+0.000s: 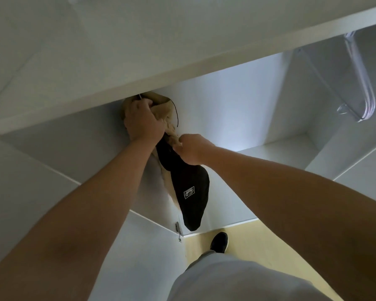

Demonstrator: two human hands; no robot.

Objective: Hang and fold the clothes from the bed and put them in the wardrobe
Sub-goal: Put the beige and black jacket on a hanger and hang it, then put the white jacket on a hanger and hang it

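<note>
Head view: left hand [142, 120] grips the jacket [189, 192] top, half hidden under the wardrobe shelf [182, 68]. Right hand [191, 149] fingers pinch its tan lining.

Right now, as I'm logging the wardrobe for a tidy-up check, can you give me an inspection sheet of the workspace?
Surface: white wardrobe shelf overhead, white panels below it.
Job's things: beige and black garment hangs under the shelf; what it hangs from is hidden. Clear hangers hang empty at upper right.
Clutter: nothing seen.
Grippers: left hand grips the garment's top; right hand pinches it lower down.
Cables: nothing seen.
Surroundings: yellow floor, black shoe.
</note>
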